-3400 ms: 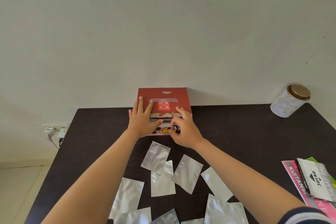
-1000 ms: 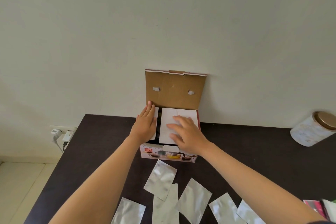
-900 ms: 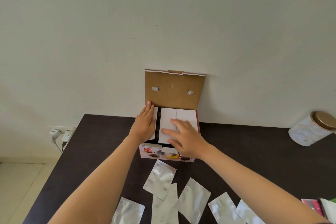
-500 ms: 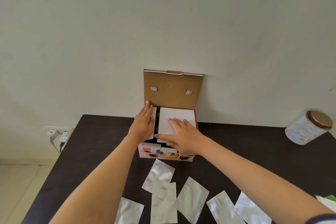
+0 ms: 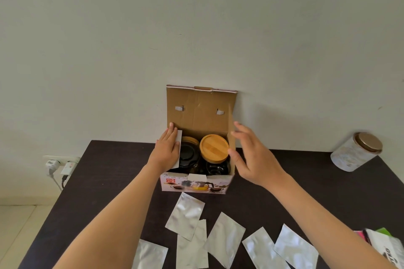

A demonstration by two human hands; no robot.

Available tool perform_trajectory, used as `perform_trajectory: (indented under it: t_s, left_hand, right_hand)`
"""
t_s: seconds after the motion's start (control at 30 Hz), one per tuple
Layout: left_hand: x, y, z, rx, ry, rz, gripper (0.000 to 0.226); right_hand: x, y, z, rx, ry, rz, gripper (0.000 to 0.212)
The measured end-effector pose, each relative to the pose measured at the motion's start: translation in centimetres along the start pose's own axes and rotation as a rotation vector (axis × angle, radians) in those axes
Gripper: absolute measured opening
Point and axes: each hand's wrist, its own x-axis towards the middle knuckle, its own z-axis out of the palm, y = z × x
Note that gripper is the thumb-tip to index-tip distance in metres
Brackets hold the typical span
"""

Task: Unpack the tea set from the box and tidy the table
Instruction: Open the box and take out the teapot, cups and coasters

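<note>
Inside the open box (image 5: 196,182), only the tops of the contents show: a round wooden lid (image 5: 214,147) and, left of it, a dark round piece (image 5: 188,155) whose shape below the rim is lost in shadow. The left hand (image 5: 166,150) and the white side flap (image 5: 177,150) under it cover the box's left edge. The right hand (image 5: 251,155) is motion-blurred, so its fingers cannot be read clearly, and it hides the box's right wall. The small print on the box front is too fine to read. Several silver pouches (image 5: 185,215) run off the bottom edge. At the lower right corner, a stack of printed packets (image 5: 384,244) is cut off and smeared.
</note>
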Motion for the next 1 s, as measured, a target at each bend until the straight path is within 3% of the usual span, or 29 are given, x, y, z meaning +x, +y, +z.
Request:
perform_trajectory:
  t_s: [0.17, 0.3, 0.4, 0.53, 0.63, 0.77, 0.9, 1.0]
  left_hand:
    - [0.0, -0.1, 0.0, -0.001, -0.007, -0.001, 0.054]
    - [0.0, 0.0, 0.0, 0.006, -0.006, -0.001, 0.054]
    - [0.0, 0.1, 0.0, 0.008, -0.004, 0.001, 0.054]
    - [-0.1, 0.2, 0.0, 0.009, -0.006, 0.003, 0.054]
    - [-0.1, 0.3, -0.1, 0.006, -0.005, 0.004, 0.054]
    - [-0.2, 0.4, -0.1, 0.006, 0.005, 0.008, 0.055]
    - [-0.2, 0.6, -0.1, 0.017, 0.0, 0.009, 0.057]
    - [-0.2, 0.5, -0.1, 0.035, 0.006, 0.011, 0.066]
  right_hand:
    - [-2.6, 1.0, -1.8, 0.041, 0.192, 0.197, 0.036]
    - [-3.9, 1.7, -1.7, -0.052, 0.23, 0.319, 0.038]
    - [-4.8, 2.2, -1.2, -0.296, 0.123, 0.386, 0.047]
    - [-5.2, 1.6, 0.2, -0.561, -0.2, 0.586, 0.068]
    - [-5.3, 2.0, 2.0, -0.434, -0.375, 0.744, 0.072]
    - [-4.7, 1.9, 5.0, -0.104, -0.468, 0.702, 0.067]
    - [-3.6, 0.5, 7.8, 0.243, -0.405, 0.674, 0.068]
    - [-2.7, 0.2, 9.1, 0.216, -0.361, 0.665, 0.069]
